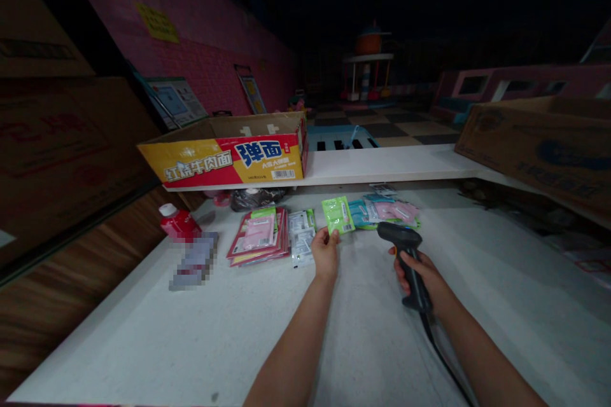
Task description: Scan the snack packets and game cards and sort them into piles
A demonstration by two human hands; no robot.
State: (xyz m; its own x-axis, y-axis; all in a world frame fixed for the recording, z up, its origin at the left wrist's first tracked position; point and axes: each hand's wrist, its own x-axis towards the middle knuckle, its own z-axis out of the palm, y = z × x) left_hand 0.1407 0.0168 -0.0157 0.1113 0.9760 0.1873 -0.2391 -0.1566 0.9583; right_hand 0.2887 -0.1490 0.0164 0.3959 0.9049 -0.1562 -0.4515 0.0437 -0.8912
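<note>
Between thumb and fingers, my left hand pinches the lower edge of a small green packet with a barcode at its lower right. My right hand is wrapped round the handle of a black barcode scanner, its head to the right of the packet and its cable running down the table. Behind the green packet lies a pile of blue and pink packets. To the left of my left hand are silvery packets and a stack of pink and red packets.
A red bottle with a white cap stands at the left, near a blurred-out flat item. A yellow and red carton sits on a raised white shelf. Another cardboard box is at the right, and stacked boxes rise at the left.
</note>
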